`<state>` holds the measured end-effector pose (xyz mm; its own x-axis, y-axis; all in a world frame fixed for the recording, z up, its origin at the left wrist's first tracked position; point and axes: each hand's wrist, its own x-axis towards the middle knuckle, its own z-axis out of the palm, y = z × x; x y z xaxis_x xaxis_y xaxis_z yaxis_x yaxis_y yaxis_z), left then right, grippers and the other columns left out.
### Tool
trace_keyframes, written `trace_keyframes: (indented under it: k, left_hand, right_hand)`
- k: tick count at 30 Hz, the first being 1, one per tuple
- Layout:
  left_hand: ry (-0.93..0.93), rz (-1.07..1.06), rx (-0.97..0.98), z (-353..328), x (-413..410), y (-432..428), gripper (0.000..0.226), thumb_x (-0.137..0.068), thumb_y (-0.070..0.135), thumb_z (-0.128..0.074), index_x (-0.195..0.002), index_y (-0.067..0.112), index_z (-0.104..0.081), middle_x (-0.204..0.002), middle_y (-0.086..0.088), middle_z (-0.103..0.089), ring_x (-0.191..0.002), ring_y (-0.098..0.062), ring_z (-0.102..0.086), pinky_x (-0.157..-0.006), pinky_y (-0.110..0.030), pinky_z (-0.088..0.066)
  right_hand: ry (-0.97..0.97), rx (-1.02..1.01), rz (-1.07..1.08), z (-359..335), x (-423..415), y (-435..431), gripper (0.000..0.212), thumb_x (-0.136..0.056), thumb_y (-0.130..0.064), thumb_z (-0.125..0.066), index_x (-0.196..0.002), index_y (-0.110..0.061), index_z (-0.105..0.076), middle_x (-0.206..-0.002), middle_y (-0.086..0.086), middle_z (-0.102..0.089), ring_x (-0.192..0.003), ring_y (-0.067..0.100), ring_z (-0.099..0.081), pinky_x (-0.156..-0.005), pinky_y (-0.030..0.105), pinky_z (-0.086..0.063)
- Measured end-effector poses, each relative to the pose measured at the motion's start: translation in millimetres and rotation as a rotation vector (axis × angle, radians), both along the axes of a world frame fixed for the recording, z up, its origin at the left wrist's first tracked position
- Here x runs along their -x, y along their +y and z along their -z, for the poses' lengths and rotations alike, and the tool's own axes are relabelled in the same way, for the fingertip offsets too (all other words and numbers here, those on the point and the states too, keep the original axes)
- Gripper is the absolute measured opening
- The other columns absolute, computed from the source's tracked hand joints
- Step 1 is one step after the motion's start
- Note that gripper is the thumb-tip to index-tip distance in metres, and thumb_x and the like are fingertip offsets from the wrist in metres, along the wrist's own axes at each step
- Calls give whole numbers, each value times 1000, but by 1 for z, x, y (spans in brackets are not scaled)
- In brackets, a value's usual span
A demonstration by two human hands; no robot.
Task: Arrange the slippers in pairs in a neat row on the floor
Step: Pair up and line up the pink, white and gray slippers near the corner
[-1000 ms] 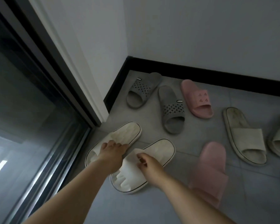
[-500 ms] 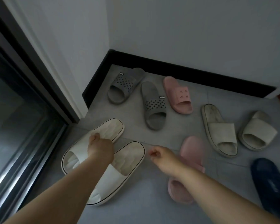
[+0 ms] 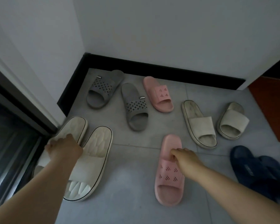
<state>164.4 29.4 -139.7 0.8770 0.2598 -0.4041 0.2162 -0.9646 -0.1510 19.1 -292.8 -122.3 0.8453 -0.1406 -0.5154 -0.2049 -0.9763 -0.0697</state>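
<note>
1. Hands
- The left hand (image 3: 63, 151) is closed, fingers curled over the strap of the left white slipper (image 3: 75, 126), and grips it.
- The right hand (image 3: 183, 157) is closed on the near pink slipper (image 3: 169, 178). Its fingertips are hooked at the strap's heel-side edge.

2. Held slippers
- The left white slipper lies on the floor (image 3: 132, 188) at the left edge, heel end against the door frame (image 3: 18, 109).
- The right white slipper (image 3: 90, 160) lies just beside it. The two touch near the hand and spread slightly apart at the heels.
- The near pink slipper lies flat in the floor's middle, toe toward the person, well apart from the white pair.

3. Other slippers
- Two grey slippers (image 3: 103, 90) (image 3: 134, 109) lie in the far left corner, near each other and set at different angles.
- The far pink slipper (image 3: 158, 94) lies just right of them, heel near the black baseboard (image 3: 152, 67).
- Two beige slippers (image 3: 199, 125) (image 3: 233, 120) lie near the right edge, side by side but angled apart.
- Two navy slippers (image 3: 255, 167) lie at the near right edge, one overlapping the other.

4. Surroundings
- An orange-brown panel (image 3: 271, 109) stands at the right edge.
</note>
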Motion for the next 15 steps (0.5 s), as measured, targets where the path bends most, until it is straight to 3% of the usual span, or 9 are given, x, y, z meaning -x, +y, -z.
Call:
trace_keyframes:
  k: [4,8,12,15]
  left_hand:
    - [-186,110,256,-30,13,-33,59,-82,27,-55,-136,17,-34,-131,-20,-44,-121,-38,-38,-99,-43,-33]
    - [-194,609,418,-62,40,-101,65,-84,38,-52,-142,25,-25,-136,-5,-45,-125,-28,-39,-102,-39,-33]
    - [104,956,563,-50,66,-179,76,-84,40,-57,-146,22,-17,-151,-4,-29,-138,-24,-26,-111,-38,-24]
    - [344,1073,474,-22,91,-214,95,-74,39,-72,-146,18,-13,-150,-7,-27,-138,-28,-25,-112,-44,-26]
  right_hand:
    - [68,51,6,-28,-19,13,47,-88,-7,-48,-133,-19,-41,-136,8,-46,-124,26,-44,-100,32,-35]
    - [1,65,-51,-71,-48,-12,46,-87,-17,-50,-132,-18,-41,-136,10,-44,-124,29,-43,-98,34,-36]
    - [-95,82,-60,-71,-91,-60,51,-87,-26,-52,-136,-17,-39,-139,12,-41,-126,31,-40,-101,37,-35]
    - [-162,101,-58,-45,-121,-87,62,-86,-34,-56,-140,-14,-33,-146,12,-35,-133,31,-35,-109,39,-31]
